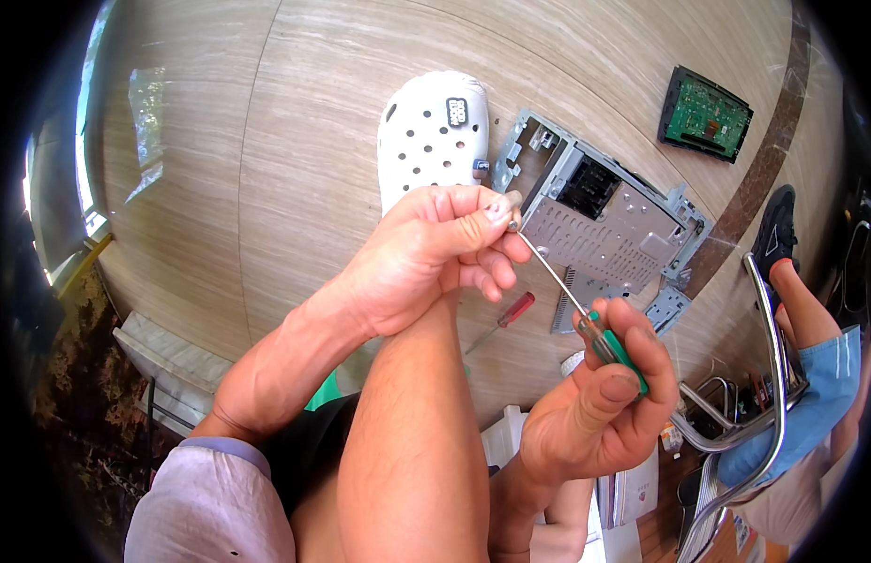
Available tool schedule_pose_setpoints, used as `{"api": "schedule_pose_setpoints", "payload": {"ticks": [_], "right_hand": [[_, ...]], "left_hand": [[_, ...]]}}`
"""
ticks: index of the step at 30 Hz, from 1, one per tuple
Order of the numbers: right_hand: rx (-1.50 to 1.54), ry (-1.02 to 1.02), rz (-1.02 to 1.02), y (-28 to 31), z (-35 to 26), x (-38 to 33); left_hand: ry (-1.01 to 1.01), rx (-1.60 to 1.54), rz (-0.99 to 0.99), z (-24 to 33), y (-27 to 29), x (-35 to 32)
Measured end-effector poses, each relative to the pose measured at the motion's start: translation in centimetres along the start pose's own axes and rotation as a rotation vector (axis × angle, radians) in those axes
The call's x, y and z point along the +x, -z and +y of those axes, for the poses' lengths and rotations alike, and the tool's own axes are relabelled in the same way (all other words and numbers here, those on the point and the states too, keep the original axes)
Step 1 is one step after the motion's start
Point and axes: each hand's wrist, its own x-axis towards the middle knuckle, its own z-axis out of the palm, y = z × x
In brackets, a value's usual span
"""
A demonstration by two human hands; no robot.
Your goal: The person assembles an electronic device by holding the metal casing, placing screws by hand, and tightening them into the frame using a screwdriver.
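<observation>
My right hand is closed round the green and clear handle of a screwdriver. Its thin shaft slants up and left to my left hand. There, my left thumb and index finger pinch a tiny metal piece, which looks like a screw, right at the screwdriver's tip. Just beyond my fingers a grey metal device chassis lies on the floor, with vent slots and a black opening in its face. On the floor below my left hand is a second screwdriver with a red handle.
My white clog stands left of the chassis. A framed green circuit board lies at the far right. Smaller metal plates are beside the chassis. Another person's leg and a tubular metal chair occupy the right side.
</observation>
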Motion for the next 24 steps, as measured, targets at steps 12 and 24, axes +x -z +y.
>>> {"api": "schedule_pose_setpoints", "payload": {"ticks": [12,24], "right_hand": [[0.009,-0.007,-0.035,-0.27,0.2,0.24],[-0.271,0.1,0.009,-0.39,0.2,0.49]], "left_hand": [[-0.014,0.011,0.02,-0.05,-0.11,-0.09],[-0.103,0.127,0.043,-0.05,-0.34,0.0]]}}
